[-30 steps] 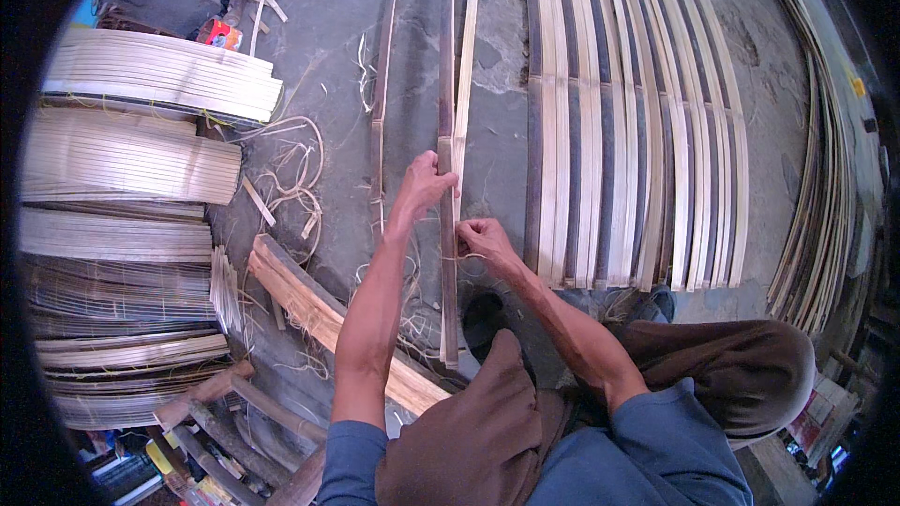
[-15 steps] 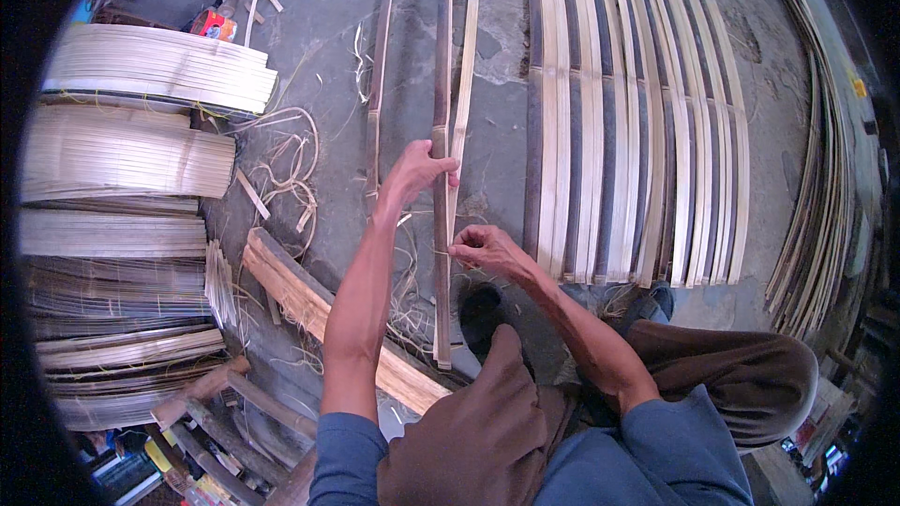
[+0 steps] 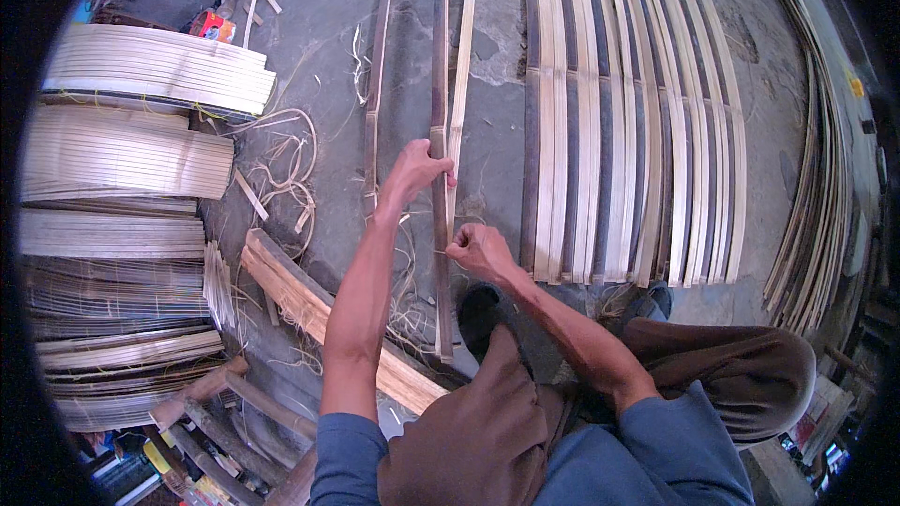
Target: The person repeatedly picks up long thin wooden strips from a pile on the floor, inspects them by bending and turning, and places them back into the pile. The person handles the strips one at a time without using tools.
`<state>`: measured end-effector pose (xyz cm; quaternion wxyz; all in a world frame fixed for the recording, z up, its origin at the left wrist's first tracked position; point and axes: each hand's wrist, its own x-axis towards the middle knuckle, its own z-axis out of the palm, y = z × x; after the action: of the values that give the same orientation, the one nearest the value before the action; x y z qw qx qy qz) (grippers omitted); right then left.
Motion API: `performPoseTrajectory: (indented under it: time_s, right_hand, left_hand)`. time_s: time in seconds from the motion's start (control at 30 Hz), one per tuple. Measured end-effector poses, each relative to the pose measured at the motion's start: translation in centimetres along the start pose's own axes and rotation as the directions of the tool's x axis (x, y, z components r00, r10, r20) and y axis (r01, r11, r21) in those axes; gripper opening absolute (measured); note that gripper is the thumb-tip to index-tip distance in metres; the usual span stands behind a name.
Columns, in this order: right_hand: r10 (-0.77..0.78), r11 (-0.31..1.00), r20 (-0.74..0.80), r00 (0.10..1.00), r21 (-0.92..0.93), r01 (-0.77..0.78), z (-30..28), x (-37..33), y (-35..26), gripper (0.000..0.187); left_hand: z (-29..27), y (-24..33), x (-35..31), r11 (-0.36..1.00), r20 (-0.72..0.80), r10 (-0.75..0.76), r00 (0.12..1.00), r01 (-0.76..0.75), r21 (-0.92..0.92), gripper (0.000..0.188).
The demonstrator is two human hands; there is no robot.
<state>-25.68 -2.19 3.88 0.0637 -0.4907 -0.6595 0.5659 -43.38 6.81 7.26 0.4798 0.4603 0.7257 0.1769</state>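
My left hand [image 3: 422, 171] is closed around a dark bamboo strip [image 3: 439, 66] and a paler bamboo strip [image 3: 461, 75], its thumb lying across them. The two lie side by side and run away from me. Just nearer to me, my right hand [image 3: 482, 251] is pinched beside the dark strip. A thin fibre seems to cross the strip at those fingertips, too fine to make out fully. The dark strip's near end [image 3: 444, 352] sticks out toward my foot. Another bamboo strip [image 3: 373, 103] lies on the floor to the left.
Several light and dark bamboo strips [image 3: 600, 131] lie in a row at the right, with long thin strips [image 3: 816, 178] beyond. Bundled slats [image 3: 122, 145] are stacked at the left. A split log [image 3: 309, 305] and curled fibre scraps [image 3: 295, 164] lie between.
My right hand has turned slightly and shifted a little left along the strip. The dark strip's near end has moved slightly away from me. My left hand keeps its grip.
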Motion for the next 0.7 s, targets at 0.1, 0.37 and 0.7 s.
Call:
performPoseTrajectory:
  time_s: [0.1,0.37,0.7]
  right_hand:
    - [-0.02,0.989,-0.162,0.987,0.143,0.044,2.1,-0.7,0.2,0.019]
    - [-0.008,0.708,-0.034,0.999,0.705,0.029,3.6,0.0,2.8,0.018]
    - [-0.179,0.759,0.287,0.941,0.649,-0.053,2.3,0.6,0.9,0.039]
  left_hand:
    - [0.0,-1.1,0.6,0.997,-0.083,0.016,0.996,-0.009,0.078,0.017]
    - [-1.3,-1.2,2.3,0.98,-0.056,-0.027,0.998,0.015,-0.2,0.014]
    - [-1.4,-3.2,3.1,0.968,-0.222,0.177,0.959,-0.129,0.214,0.036]
